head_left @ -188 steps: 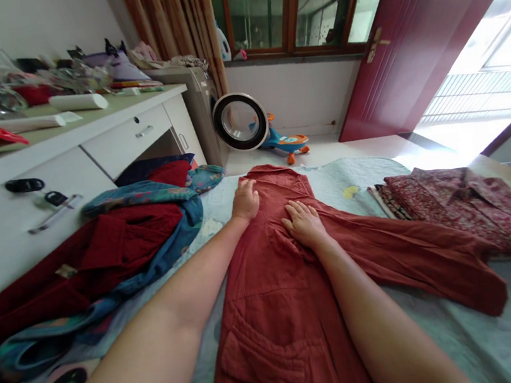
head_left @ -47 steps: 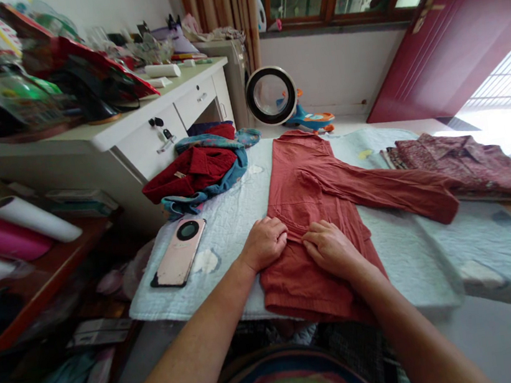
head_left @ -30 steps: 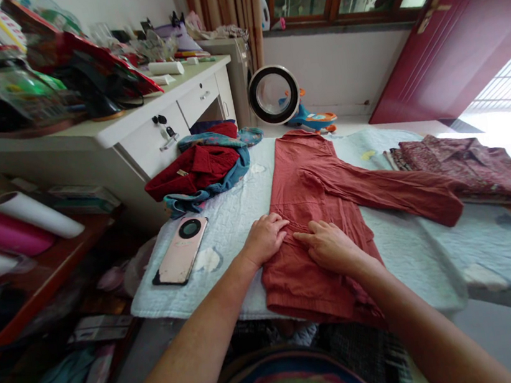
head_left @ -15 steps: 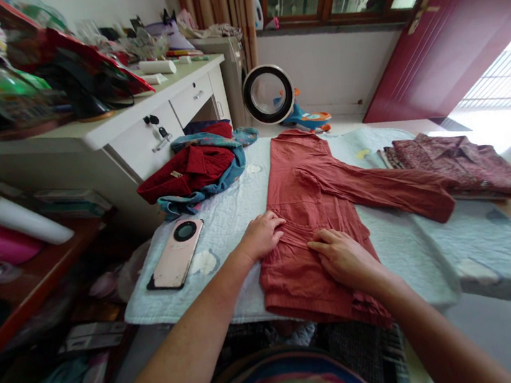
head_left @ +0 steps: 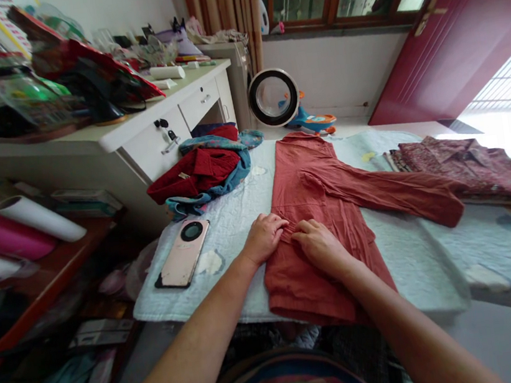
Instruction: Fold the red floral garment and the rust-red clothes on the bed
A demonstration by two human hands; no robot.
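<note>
A rust-red garment [head_left: 312, 190] lies lengthwise on a pale quilted cover [head_left: 235, 219], its one sleeve [head_left: 402, 197] stretched out to the right. My left hand [head_left: 265, 235] rests flat on the garment's left edge near the hem end. My right hand [head_left: 318, 244] presses on the cloth just beside it, fingers bent, the two hands almost touching. Whether the right fingers pinch a fold is unclear.
A pink phone [head_left: 182, 252] lies on the cover left of my hands. A heap of red and blue clothes [head_left: 199, 170] sits further back left. A folded patterned shirt [head_left: 469, 166] lies at right. A cluttered white desk [head_left: 134, 126] stands left.
My right hand has slid up and left on the garment, closer to my left hand. Long before, both hands were pressing near the collar end.
</note>
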